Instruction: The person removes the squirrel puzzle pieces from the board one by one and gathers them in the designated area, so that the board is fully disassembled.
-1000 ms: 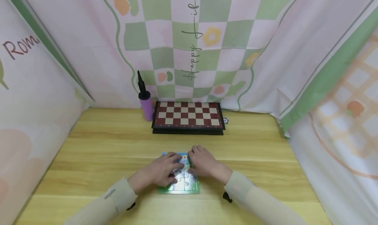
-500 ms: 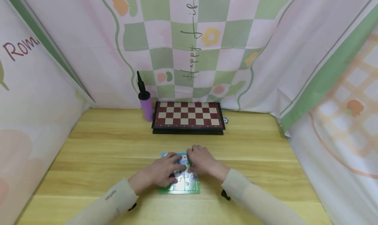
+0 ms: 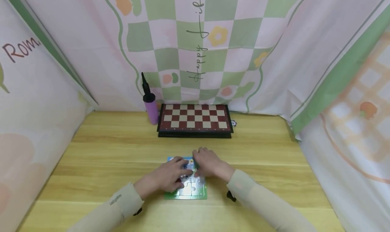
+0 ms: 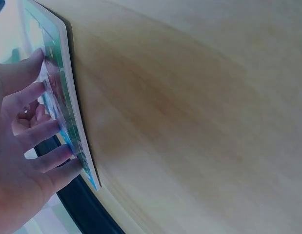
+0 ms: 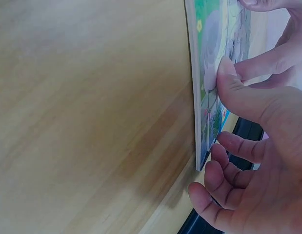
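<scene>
A small jigsaw puzzle [image 3: 199, 191] with a blue top and green bottom border lies flat on the table, glare over its lower pieces. My left hand [image 3: 167, 174] rests on its left half, fingertips spread and touching the picture. From the right, my right hand [image 3: 210, 162] reaches over the upper right corner. In the right wrist view the right thumb [image 5: 228, 80] presses on the picture, while the other fingers [image 5: 221, 183] bend loosely at the far edge and just past it. The hands cover much of the puzzle's upper part.
Behind the puzzle lies a folded chessboard box [image 3: 195, 120] with red and cream squares. A purple hand pump [image 3: 151, 111] with a black nozzle stands at its left. Patterned curtains [image 3: 195, 39] enclose the wooden table [image 3: 259, 147] at the back and sides.
My right hand has shifted very slightly leftward and away from me along the puzzle's corner. The left hand stays nearly in place, and the puzzle lies as before.
</scene>
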Available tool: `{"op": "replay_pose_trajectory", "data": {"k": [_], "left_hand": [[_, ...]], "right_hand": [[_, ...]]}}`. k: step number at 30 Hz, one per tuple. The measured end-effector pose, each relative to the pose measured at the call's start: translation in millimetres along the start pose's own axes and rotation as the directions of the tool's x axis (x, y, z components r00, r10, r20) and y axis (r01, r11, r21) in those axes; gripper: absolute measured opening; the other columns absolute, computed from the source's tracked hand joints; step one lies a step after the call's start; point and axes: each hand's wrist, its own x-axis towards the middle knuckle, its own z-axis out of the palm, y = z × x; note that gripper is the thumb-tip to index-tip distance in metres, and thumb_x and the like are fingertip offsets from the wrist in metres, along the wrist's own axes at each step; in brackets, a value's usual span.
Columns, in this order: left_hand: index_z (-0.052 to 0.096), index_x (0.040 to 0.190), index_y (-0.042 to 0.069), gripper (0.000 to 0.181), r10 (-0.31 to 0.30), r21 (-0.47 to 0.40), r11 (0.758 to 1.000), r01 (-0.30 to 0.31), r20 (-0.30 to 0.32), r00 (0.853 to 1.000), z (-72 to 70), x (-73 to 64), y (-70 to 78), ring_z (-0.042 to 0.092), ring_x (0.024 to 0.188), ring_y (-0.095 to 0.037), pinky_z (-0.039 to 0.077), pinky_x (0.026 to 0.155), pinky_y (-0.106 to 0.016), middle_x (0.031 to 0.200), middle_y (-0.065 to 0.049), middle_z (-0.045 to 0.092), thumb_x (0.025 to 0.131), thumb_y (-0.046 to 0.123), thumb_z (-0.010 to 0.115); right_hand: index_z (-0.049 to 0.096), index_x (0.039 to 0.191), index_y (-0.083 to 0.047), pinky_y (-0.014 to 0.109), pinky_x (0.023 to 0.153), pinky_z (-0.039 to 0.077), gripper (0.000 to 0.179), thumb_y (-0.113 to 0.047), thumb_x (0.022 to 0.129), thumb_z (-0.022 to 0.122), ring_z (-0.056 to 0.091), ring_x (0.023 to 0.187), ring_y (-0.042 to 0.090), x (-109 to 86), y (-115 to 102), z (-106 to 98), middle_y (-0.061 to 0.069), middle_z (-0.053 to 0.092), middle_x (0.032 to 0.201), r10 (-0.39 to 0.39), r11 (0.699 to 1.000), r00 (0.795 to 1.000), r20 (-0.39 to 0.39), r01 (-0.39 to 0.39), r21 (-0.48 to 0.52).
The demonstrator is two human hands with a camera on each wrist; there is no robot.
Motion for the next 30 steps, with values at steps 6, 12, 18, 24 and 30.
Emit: {"op": "replay_pose_trajectory", "data": {"k": [6, 12, 18, 24, 30], "left_hand": [[0.051, 0.151, 0.038, 0.057, -0.002, 0.007, 1.000, 0.002, 0.023, 1.000, -0.4, 0.7, 1.0, 0.042, 0.151, -0.036, 0.043, 0.124, -0.054, 0.165, -0.008, 0.043, 0.097, 0.047, 0.067], [0.049, 0.153, 0.038, 0.057, -0.015, 0.010, 1.000, 0.015, 0.041, 0.999, -1.0, 0.2, 2.0, 0.040, 0.152, -0.036, 0.042, 0.125, -0.054, 0.166, -0.008, 0.040, 0.099, 0.047, 0.065], [0.048, 0.153, 0.040, 0.057, -0.028, 0.003, 1.000, 0.028, 0.048, 0.998, -1.4, -0.4, 3.2, 0.039, 0.153, -0.036, 0.043, 0.124, -0.055, 0.166, -0.008, 0.040, 0.099, 0.048, 0.064], [0.044, 0.155, 0.044, 0.057, -0.042, -0.019, 0.999, 0.043, 0.074, 0.996, -1.7, -1.4, 4.6, 0.036, 0.154, -0.038, 0.040, 0.125, -0.056, 0.169, -0.011, 0.036, 0.100, 0.047, 0.062], [0.045, 0.154, 0.043, 0.057, -0.037, -0.003, 0.999, 0.037, 0.070, 0.997, -2.0, -0.1, 4.0, 0.037, 0.153, -0.038, 0.042, 0.124, -0.056, 0.167, -0.011, 0.037, 0.100, 0.047, 0.062]], "right_hand": [[0.058, 0.137, -0.007, 0.050, 0.105, 0.058, 0.079, -0.040, 0.074, 0.092, 0.063, 0.119, 0.032, 1.7, 0.3, -3.2, 0.016, 0.065, 0.129, 0.011, 1.000, 0.999, 0.030, -0.011, 0.010], [0.058, 0.138, -0.005, 0.049, 0.105, 0.058, 0.079, -0.036, 0.073, 0.093, 0.062, 0.120, 0.032, 2.4, 1.1, -3.5, 0.018, 0.064, 0.131, 0.012, 0.998, 0.999, 0.040, -0.014, 0.066], [0.061, 0.136, -0.006, 0.051, 0.110, 0.056, 0.074, -0.034, 0.074, 0.092, 0.059, 0.128, 0.035, 3.2, 4.2, -2.3, 0.019, 0.061, 0.140, -0.011, 0.995, 0.999, 0.039, 0.007, 0.098], [0.062, 0.134, -0.009, 0.049, 0.107, 0.057, 0.068, -0.035, 0.078, 0.089, 0.060, 0.124, 0.031, 3.5, 11.2, 0.1, 0.016, 0.061, 0.139, -0.048, 0.988, 0.998, 0.042, 0.041, 0.149], [0.065, 0.130, -0.006, 0.046, 0.103, 0.059, 0.038, -0.023, 0.097, 0.071, 0.066, 0.112, 0.027, 3.9, 17.3, -4.8, 0.014, 0.068, 0.126, -0.094, 0.974, 0.995, 0.035, 0.084, 0.212]]}}
